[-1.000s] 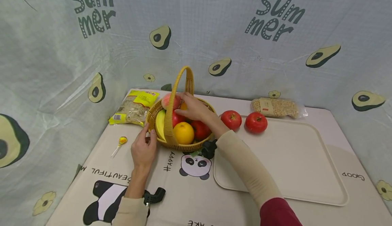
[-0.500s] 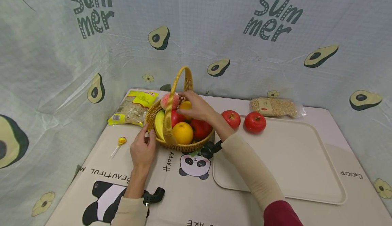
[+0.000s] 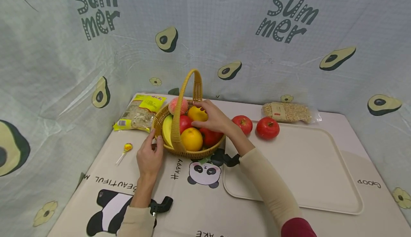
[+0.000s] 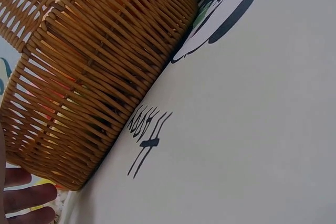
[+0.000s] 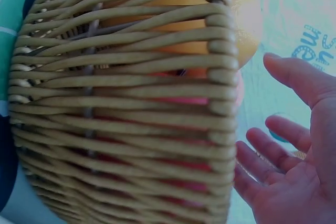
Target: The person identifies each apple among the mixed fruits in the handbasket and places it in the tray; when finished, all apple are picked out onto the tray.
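Observation:
A yellow wicker basket [image 3: 189,155] with a tall handle stands upright on the table. It holds a peach [image 3: 178,106], a yellow banana [image 3: 167,130], a red fruit [image 3: 185,123], oranges [image 3: 192,139] and a dark red apple [image 3: 211,137]. My left hand [image 3: 150,156] rests against the basket's left side, fingers and thumb apart. The left wrist view shows some of its fingertips [image 4: 31,198] beside the weave. Above the basket's right half, my right hand [image 3: 213,117] hovers by the rear orange [image 3: 197,114], fingers spread; in the right wrist view its palm [image 5: 294,192] holds nothing.
A beige tray [image 3: 289,169] lies right of the basket, with two red pomegranate-like fruits [image 3: 268,128] by its back left corner. A bag of grains [image 3: 289,112] lies behind it. Left are a yellow food bag [image 3: 139,112] and a lollipop [image 3: 127,147]. Patterned cloth walls [image 3: 205,26] surround the table.
My right hand has drawn away from the peach, moving right and slightly toward me, and the rear orange shows more. The peach stays in the basket. The left hand keeps its place.

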Demonstrator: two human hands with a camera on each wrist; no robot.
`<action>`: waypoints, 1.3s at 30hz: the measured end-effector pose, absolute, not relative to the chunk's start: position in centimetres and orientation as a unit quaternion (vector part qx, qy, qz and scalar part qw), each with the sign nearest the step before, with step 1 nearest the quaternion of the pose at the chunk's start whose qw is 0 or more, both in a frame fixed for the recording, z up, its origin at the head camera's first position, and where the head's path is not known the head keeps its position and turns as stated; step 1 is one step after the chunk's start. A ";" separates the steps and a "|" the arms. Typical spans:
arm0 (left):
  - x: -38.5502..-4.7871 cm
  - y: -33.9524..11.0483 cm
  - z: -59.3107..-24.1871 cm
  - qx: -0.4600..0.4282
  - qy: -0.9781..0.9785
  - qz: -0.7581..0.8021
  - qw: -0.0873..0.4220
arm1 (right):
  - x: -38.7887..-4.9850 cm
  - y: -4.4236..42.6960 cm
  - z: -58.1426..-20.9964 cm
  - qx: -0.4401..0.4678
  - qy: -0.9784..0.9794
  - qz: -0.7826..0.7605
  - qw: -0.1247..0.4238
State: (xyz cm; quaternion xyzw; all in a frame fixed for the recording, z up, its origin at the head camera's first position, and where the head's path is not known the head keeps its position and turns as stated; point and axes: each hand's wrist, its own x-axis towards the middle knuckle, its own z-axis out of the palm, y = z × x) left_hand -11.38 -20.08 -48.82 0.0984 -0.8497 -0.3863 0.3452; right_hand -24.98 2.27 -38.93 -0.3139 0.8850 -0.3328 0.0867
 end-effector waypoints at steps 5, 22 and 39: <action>-11.4 -20.0 -48.7 0.098 -0.849 -0.386 0.347 | -24.7 3.2 -39.4 -0.324 0.877 -0.343 0.091; -11.5 -20.1 -48.8 0.097 -0.846 -0.390 0.351 | -24.0 5.3 -40.0 -0.338 0.870 -0.344 0.101; -11.4 -20.0 -48.8 0.097 -0.845 -0.397 0.345 | -23.8 7.0 -40.0 -0.326 0.883 -0.300 0.157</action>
